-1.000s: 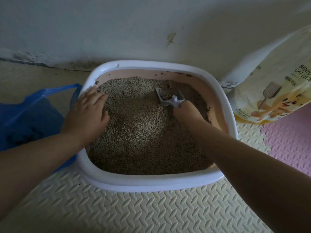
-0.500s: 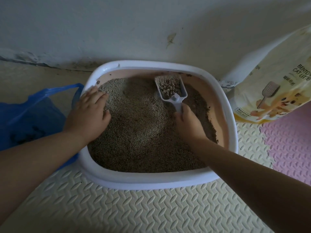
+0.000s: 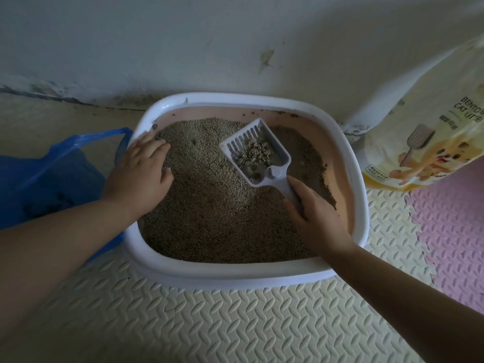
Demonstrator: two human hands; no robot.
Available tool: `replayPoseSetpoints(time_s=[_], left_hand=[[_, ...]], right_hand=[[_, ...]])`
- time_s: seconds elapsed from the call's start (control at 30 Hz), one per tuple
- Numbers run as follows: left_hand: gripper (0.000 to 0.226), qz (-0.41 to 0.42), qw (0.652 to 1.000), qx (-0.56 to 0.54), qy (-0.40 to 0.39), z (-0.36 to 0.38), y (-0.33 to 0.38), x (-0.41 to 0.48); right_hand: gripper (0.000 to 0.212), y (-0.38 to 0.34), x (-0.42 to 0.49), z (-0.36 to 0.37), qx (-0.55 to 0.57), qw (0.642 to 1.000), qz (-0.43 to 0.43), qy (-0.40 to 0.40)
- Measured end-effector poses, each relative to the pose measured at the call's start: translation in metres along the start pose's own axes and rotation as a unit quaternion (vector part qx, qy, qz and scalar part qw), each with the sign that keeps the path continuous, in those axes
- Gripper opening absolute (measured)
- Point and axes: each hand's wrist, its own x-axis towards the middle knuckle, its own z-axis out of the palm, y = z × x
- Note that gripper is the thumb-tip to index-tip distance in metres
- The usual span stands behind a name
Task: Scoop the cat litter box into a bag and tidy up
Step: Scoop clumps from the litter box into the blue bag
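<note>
A white-rimmed litter box [image 3: 235, 276] with a pink inner wall stands on the floor mat against the wall, filled with grey-brown litter [image 3: 214, 221]. My right hand [image 3: 314, 218] grips the handle of a white slotted scoop [image 3: 256, 153], which is lifted above the litter and holds a clump of litter in its pan. My left hand [image 3: 141, 176] rests flat on the box's left rim and the litter beside it. A blue plastic bag [image 3: 47, 179] lies open just left of the box.
A yellow and white cat litter sack [image 3: 429, 132] leans against the wall to the right of the box. Cream foam mat [image 3: 235, 323] covers the floor in front, with a pink mat tile [image 3: 450, 231] at the right.
My right hand has lifted the scoop out of the litter and swung it leftwards, tilting it; loose grains have sifted out, leaving a clump. My left hand stays on the rim.
</note>
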Motion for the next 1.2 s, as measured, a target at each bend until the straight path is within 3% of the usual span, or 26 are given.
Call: replayPoseSetpoints(time_s=[0.23, 0.53, 0.87, 1.07, 1.2], left_hand=[[0.047, 0.004, 1.0, 0.007, 0.003, -0.001, 0.001, 0.0], [0.047, 0.006, 1.0, 0.005, 0.002, -0.001, 0.001, 0.001], [0.047, 0.001, 1.0, -0.002, 0.005, 0.0, 0.001, 0.001], [0.047, -0.011, 0.998, -0.067, 0.013, -0.006, 0.003, -0.001], [0.045, -0.014, 0.993, -0.116, 0.031, -0.016, -0.001, -0.009]], right_hand=[[0.039, 0.0, 0.0, -0.006, 0.028, 0.999, -0.017, 0.029], [0.035, 0.008, 0.011, -0.022, 0.017, 0.999, -0.022, -0.031], [0.038, 0.01, 0.019, -0.025, 0.008, 0.998, -0.042, -0.041], [0.024, 0.002, 0.025, -0.025, 0.031, 0.997, -0.018, -0.064], [0.025, -0.014, 0.026, -0.023, 0.045, 0.994, -0.04, -0.088]])
